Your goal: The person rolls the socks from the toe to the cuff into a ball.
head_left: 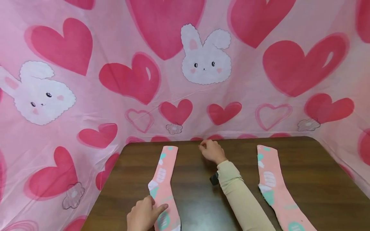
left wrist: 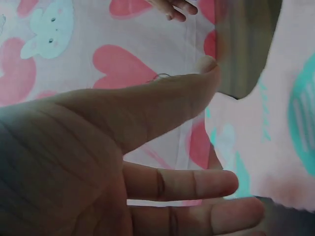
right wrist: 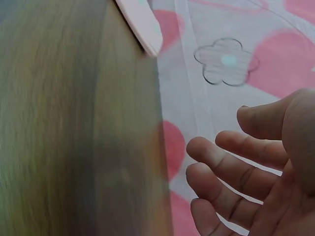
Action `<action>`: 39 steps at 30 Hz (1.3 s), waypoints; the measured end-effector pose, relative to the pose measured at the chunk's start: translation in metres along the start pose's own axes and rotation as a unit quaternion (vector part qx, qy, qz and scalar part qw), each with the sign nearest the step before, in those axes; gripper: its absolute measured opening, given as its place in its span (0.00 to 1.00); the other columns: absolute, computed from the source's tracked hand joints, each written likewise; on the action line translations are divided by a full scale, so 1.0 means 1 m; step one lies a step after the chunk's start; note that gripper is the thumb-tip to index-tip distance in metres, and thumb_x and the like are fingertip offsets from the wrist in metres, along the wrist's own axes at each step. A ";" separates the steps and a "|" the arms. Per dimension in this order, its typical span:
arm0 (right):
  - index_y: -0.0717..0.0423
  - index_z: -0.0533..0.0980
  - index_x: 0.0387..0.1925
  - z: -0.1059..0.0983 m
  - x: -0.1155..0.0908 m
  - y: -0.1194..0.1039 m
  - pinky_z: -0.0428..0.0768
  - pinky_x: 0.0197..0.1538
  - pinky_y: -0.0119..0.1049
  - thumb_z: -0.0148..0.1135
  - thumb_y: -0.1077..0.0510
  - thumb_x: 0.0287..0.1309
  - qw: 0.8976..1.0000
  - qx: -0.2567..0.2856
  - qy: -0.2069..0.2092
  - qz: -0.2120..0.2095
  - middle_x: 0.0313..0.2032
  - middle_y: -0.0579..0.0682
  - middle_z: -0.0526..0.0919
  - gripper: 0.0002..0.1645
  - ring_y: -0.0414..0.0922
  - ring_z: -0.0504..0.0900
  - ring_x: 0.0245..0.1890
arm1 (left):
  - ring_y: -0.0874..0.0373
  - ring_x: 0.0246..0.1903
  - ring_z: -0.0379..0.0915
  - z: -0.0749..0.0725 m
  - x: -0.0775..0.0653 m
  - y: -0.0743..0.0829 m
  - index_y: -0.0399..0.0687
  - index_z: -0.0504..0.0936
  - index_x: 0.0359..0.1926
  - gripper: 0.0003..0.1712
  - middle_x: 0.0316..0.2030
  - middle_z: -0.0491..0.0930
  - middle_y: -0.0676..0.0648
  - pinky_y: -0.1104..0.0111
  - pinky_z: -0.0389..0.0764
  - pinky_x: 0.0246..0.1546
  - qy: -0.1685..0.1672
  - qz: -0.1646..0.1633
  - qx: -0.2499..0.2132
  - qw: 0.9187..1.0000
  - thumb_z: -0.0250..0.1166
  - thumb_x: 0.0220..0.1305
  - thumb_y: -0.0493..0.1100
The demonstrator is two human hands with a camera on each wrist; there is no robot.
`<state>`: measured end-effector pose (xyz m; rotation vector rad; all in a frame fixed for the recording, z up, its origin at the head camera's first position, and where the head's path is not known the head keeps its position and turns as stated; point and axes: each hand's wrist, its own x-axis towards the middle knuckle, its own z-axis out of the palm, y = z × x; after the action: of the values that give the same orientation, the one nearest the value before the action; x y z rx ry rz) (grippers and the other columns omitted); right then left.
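Note:
Two pink socks with mint and white patches lie flat on the brown wooden table (head_left: 199,199). In the head view the left sock (head_left: 164,186) is left of centre and the right sock (head_left: 278,192) is over to the right. My left hand (head_left: 143,214) is just over the left sock's lower part, fingers extended and holding nothing; the left wrist view shows its thumb and fingers spread beside the sock (left wrist: 285,123). Near the table's far edge, between the socks, my right hand (head_left: 212,151) hovers with loosely bent fingers and nothing in them.
A pink cloth (head_left: 245,106) printed with hearts and rabbits hangs behind the table and along both sides. The table's far edge runs close to my right hand. A dark band or device (head_left: 214,179) sits at my right wrist, below the pale sleeve (head_left: 245,195).

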<state>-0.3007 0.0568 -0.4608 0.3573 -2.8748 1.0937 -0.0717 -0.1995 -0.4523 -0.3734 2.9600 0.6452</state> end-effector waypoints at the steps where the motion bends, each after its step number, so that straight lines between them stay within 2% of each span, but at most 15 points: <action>1: 0.48 0.84 0.44 0.003 0.002 -0.002 0.80 0.39 0.52 0.62 0.48 0.66 1.000 0.005 -0.001 0.000 0.36 0.45 0.84 0.12 0.48 0.82 0.38 | 0.53 0.21 0.72 0.002 -0.001 -0.002 0.45 0.78 0.31 0.31 0.22 0.76 0.51 0.56 0.73 0.22 -0.004 -0.004 -0.002 1.000 0.71 0.53 0.69; 5: 0.49 0.84 0.42 0.016 0.009 -0.011 0.79 0.40 0.52 0.63 0.48 0.65 1.000 0.012 -0.009 0.003 0.35 0.45 0.84 0.12 0.48 0.82 0.37 | 0.54 0.20 0.67 0.009 -0.004 -0.009 0.48 0.71 0.26 0.31 0.19 0.70 0.51 0.58 0.70 0.21 -0.017 -0.017 -0.005 1.000 0.71 0.54 0.69; 12: 0.48 0.85 0.39 0.039 0.021 -0.029 0.79 0.40 0.52 0.65 0.49 0.64 1.000 0.013 -0.025 0.013 0.33 0.43 0.84 0.09 0.48 0.82 0.36 | 0.55 0.21 0.69 0.021 -0.009 -0.008 0.48 0.73 0.25 0.32 0.19 0.71 0.51 0.57 0.72 0.24 -0.039 -0.058 -0.008 0.997 0.73 0.50 0.70; 16: 0.48 0.86 0.40 0.051 0.029 -0.036 0.79 0.40 0.54 0.65 0.52 0.64 0.999 0.005 -0.031 0.017 0.36 0.46 0.85 0.08 0.50 0.83 0.39 | 0.55 0.20 0.68 0.023 -0.010 -0.010 0.48 0.73 0.22 0.33 0.18 0.71 0.51 0.60 0.71 0.23 -0.053 -0.075 -0.013 0.996 0.76 0.45 0.69; 19: 0.48 0.86 0.41 0.061 0.034 -0.039 0.79 0.41 0.55 0.65 0.53 0.65 0.999 -0.003 -0.042 0.019 0.41 0.48 0.86 0.08 0.52 0.83 0.42 | 0.56 0.20 0.66 0.024 -0.012 -0.015 0.47 0.73 0.21 0.34 0.17 0.71 0.51 0.62 0.69 0.23 -0.082 -0.083 -0.018 0.993 0.79 0.41 0.69; 24: 0.49 0.84 0.52 0.075 0.042 -0.046 0.78 0.47 0.58 0.64 0.51 0.65 0.997 -0.005 -0.075 0.036 0.51 0.52 0.85 0.16 0.57 0.82 0.49 | 0.60 0.18 0.59 0.029 -0.013 -0.022 0.47 0.74 0.17 0.35 0.15 0.64 0.55 0.65 0.65 0.22 -0.115 -0.070 -0.034 0.990 0.77 0.40 0.71; 27: 0.48 0.81 0.59 0.081 0.047 -0.050 0.77 0.49 0.59 0.64 0.50 0.66 0.995 -0.007 -0.089 0.041 0.56 0.54 0.82 0.22 0.60 0.80 0.53 | 0.60 0.18 0.54 0.033 -0.013 -0.024 0.47 0.72 0.13 0.38 0.13 0.57 0.56 0.66 0.62 0.20 -0.111 -0.067 -0.044 0.991 0.76 0.40 0.74; 31: 0.48 0.78 0.63 0.090 0.051 -0.053 0.76 0.51 0.59 0.63 0.50 0.67 0.994 -0.015 -0.094 0.045 0.60 0.54 0.79 0.24 0.60 0.78 0.57 | 0.60 0.17 0.54 0.035 -0.014 -0.027 0.48 0.70 0.13 0.39 0.14 0.55 0.55 0.65 0.62 0.20 -0.117 -0.074 -0.058 0.989 0.74 0.42 0.75; 35: 0.47 0.78 0.63 0.097 0.054 -0.058 0.77 0.51 0.58 0.61 0.52 0.68 0.994 -0.025 -0.100 0.038 0.61 0.53 0.79 0.23 0.59 0.77 0.58 | 0.60 0.17 0.55 0.035 -0.017 -0.029 0.47 0.69 0.15 0.38 0.14 0.57 0.55 0.65 0.62 0.20 -0.125 -0.083 -0.072 0.986 0.74 0.43 0.74; 39: 0.46 0.83 0.55 0.102 0.057 -0.061 0.78 0.47 0.57 0.63 0.53 0.67 0.995 -0.031 -0.091 0.025 0.55 0.52 0.82 0.17 0.57 0.80 0.53 | 0.59 0.19 0.62 0.033 -0.018 -0.033 0.47 0.72 0.19 0.35 0.16 0.64 0.54 0.64 0.66 0.22 -0.119 -0.079 -0.093 0.985 0.76 0.45 0.71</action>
<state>-0.3378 -0.0661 -0.4905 0.4038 -3.0851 1.0263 -0.0449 -0.2104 -0.4931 -0.5020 2.6218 0.8803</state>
